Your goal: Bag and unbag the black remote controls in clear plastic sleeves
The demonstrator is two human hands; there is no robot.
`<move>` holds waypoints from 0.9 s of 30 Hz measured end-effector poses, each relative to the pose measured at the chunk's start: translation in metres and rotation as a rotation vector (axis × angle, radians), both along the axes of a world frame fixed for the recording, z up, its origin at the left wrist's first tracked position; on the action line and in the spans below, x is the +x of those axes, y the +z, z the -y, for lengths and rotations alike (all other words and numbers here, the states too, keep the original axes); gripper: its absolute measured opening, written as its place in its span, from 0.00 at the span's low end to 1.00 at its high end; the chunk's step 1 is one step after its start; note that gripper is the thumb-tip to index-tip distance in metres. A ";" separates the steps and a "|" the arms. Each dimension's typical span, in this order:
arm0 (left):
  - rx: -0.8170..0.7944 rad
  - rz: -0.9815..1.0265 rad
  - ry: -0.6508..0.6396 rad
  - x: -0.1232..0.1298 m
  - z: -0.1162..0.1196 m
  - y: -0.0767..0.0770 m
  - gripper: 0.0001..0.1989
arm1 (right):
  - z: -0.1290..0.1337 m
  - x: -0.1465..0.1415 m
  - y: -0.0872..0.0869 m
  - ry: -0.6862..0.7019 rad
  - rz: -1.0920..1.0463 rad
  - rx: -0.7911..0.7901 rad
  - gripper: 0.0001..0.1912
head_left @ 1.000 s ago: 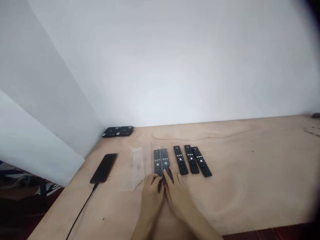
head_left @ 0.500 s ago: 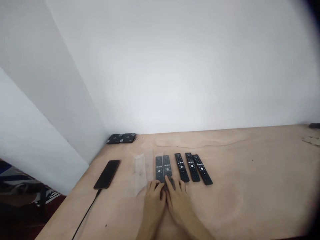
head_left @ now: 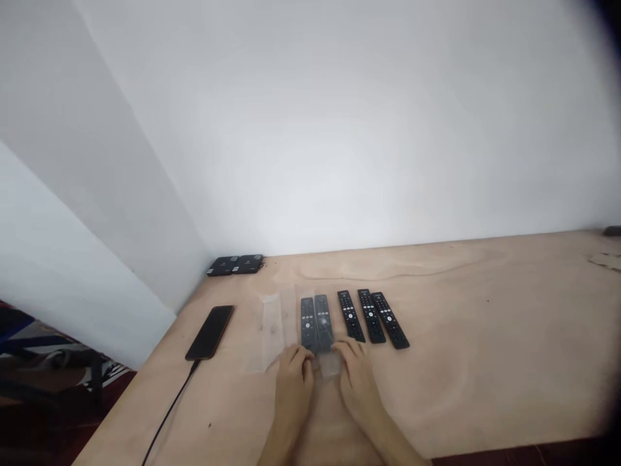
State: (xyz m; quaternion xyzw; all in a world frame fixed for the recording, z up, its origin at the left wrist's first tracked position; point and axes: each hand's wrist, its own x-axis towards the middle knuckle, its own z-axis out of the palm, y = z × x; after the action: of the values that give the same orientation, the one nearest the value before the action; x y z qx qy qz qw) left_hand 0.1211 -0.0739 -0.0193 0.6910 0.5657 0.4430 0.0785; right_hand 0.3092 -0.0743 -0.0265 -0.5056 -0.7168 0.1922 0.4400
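5 remotes (head_left: 350,314), 2 hands (head_left: 356,375).

Left remote (head_left: 307,318) and right remote (head_left: 323,317): both slim, black, pale buttons, face up under hazy clear plastic (head_left: 331,370). Flat on bench (head_left: 466,388), side by side, near parallel. Plastic runs past right one's near end, wrinkled, glare on top.

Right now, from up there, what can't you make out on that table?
All in the head view:
Lower end of the left covered remote: partly hidden by the left hand and blurred by the clear plastic.
Button markings on the bare remotes: too small.
Labels on the black boxes: too small.
Far end of the phone cord: cut off by the bottom edge.
Dark object: cut off by the right edge.
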 end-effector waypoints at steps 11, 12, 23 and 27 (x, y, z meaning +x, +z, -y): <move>-0.008 0.023 0.020 0.001 -0.001 0.001 0.11 | 0.027 0.007 0.007 0.044 0.301 0.011 0.19; -0.010 0.025 0.023 0.001 -0.001 0.002 0.10 | 0.032 0.009 0.007 0.043 0.301 0.031 0.17; -0.035 0.086 0.044 -0.001 0.000 0.006 0.17 | 0.051 0.027 0.005 0.070 0.261 0.050 0.20; -0.018 0.082 0.034 -0.003 -0.001 0.004 0.18 | 0.045 0.018 0.001 0.067 0.398 0.007 0.29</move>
State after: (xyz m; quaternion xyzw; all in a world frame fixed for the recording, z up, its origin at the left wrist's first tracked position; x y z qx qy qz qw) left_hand 0.1181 -0.0728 -0.0158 0.6618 0.5778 0.4671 0.1003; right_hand 0.3268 -0.1190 -0.0255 -0.5077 -0.8068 0.1005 0.2848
